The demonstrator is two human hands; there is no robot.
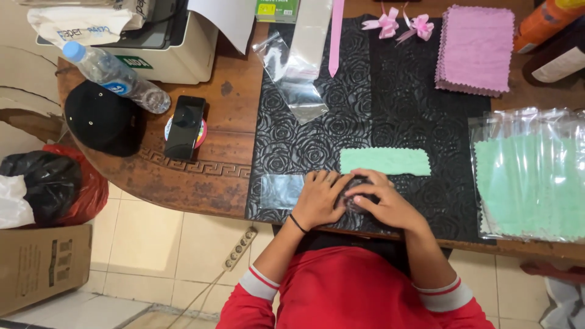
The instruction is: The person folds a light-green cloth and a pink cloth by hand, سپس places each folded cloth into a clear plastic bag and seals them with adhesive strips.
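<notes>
My left hand [321, 198] and my right hand [387, 201] lie close together on a black rose-patterned mat [341, 116], fingers pressing on a clear plastic sleeve [281, 190] that lies flat under them. What sits between the fingers is hidden. Just above my hands lies a folded mint-green cloth [385, 161]. To the right is a stack of mint-green cloths in clear bags [531, 176].
A pile of pink cloths [476, 47], two pink ribbon bows [403, 25] and loose clear bags [295, 73] lie at the far side. On the brown table [201, 176] are a black phone [184, 126], a water bottle [116, 76] and a black cap [102, 117].
</notes>
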